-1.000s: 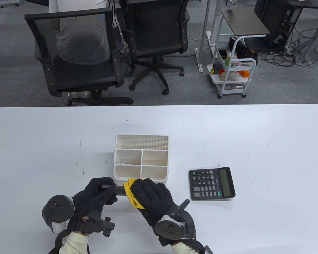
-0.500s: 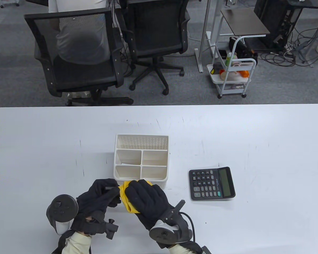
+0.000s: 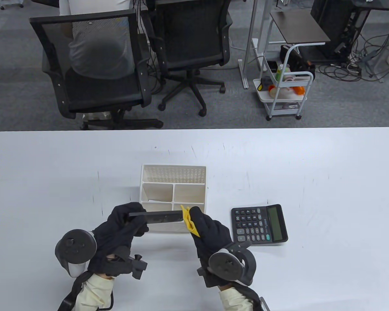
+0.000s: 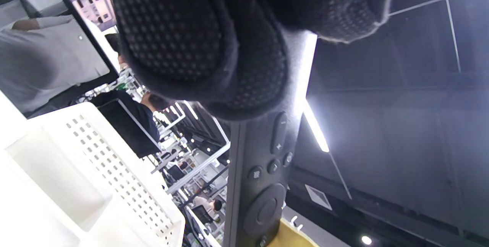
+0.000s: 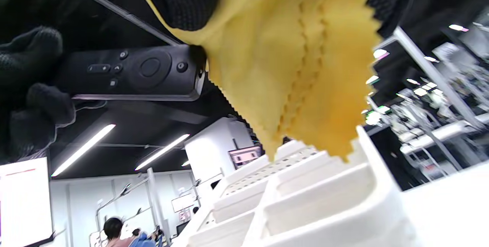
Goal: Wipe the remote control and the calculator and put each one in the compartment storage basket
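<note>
My left hand grips one end of a slim black remote control, holding it level above the front of the white compartment basket. In the left wrist view the remote shows its buttons below my fingers. My right hand pinches a folded yellow cloth at the remote's right end. From the right wrist the cloth hangs against the remote's tip, above the basket. A black calculator lies flat on the table, right of the basket.
The white table spreads wide on both sides. Beyond its far edge stand two black office chairs, a small white cart, and a person seated with their back to me.
Both hands have lifted the remote from near the table up over the basket's front. My right hand slid the cloth rightward along the remote to its right end.
</note>
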